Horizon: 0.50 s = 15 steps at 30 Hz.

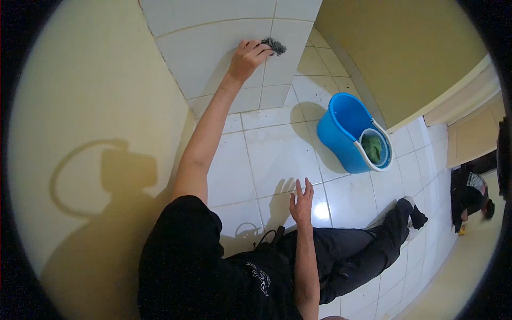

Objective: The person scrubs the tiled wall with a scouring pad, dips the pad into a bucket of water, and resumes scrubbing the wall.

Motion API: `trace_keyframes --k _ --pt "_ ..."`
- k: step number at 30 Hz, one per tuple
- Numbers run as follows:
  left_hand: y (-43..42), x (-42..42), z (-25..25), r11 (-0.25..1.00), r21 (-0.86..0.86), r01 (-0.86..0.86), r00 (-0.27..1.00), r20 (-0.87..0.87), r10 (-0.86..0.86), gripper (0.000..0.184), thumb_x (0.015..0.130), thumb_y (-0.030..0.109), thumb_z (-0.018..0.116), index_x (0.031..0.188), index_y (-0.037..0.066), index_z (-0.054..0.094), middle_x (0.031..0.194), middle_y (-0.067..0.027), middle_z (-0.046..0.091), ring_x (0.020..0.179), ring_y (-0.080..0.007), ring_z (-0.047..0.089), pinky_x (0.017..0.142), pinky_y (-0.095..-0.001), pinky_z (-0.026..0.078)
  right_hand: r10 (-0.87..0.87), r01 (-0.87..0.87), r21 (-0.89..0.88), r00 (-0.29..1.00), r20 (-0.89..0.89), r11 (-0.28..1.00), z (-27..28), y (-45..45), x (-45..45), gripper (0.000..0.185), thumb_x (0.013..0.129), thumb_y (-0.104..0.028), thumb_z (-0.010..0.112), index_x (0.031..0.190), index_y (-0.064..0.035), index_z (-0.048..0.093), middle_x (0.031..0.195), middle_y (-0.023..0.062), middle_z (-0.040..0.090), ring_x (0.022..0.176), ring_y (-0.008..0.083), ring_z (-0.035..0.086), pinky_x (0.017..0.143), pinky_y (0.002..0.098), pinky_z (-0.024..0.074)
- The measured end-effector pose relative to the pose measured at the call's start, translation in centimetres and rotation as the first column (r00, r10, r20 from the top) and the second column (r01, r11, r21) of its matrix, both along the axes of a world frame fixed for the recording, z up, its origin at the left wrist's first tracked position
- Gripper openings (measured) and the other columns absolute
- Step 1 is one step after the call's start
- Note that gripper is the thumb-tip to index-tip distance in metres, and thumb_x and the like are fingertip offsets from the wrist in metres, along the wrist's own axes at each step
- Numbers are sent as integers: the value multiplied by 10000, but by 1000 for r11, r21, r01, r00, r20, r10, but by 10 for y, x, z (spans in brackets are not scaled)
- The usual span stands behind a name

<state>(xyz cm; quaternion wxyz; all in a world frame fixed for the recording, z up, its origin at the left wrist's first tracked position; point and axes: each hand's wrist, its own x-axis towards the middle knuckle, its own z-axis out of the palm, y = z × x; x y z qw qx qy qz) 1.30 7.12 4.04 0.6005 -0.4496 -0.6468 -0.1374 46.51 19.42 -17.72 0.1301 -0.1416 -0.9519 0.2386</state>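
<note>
My left hand (pixel 249 60) is stretched up to a white tiled wall (pixel 213 48). Its fingers are closed on a dark grey, curly scouring pad (pixel 275 47), pressed against the tiles near a vertical grout line. Part of the pad is hidden under the fingers. My right hand (pixel 302 205) holds nothing. It hovers by my lap above the white floor tiles (pixel 277 154), its fingers spread, and casts a shadow there.
A blue mop bucket (pixel 336 136) with a white handle stands on the floor to the right. Something green (pixel 372 148) lies in its wringer basket. Another person (pixel 472 194) is at the far right. A yellowish wall (pixel 80 106) rises on the left.
</note>
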Motion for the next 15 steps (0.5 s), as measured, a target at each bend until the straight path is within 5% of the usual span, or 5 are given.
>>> trace_keyframes --k 2,5,15 --pt "-4 4 29 996 -11 -91 995 -41 91 143 780 177 717 919 192 747 953 96 687 930 -138 589 824 -315 426 -2 2 -4 1000 -9 1000 0 1 -2 574 902 -40 626 1452 -56 462 1535 272 293 1391 501 305 1125 575 352" --pt "-2 -8 80 992 125 18 996 -94 -6 155 772 182 720 921 200 758 957 104 700 924 -135 587 818 -311 421 5 -5 -15 999 -37 1000 0 0 -3 571 902 -39 626 1449 -53 465 1533 273 294 1391 496 307 1125 568 353" --pt "2 -8 13 999 50 14 1000 -9 -14 149 775 162 709 908 212 756 954 120 695 941 -117 589 832 -318 417 -22 22 -12 1000 -16 1000 5 -1 1 566 906 -31 621 1448 -50 462 1528 272 299 1394 490 309 1126 564 358"
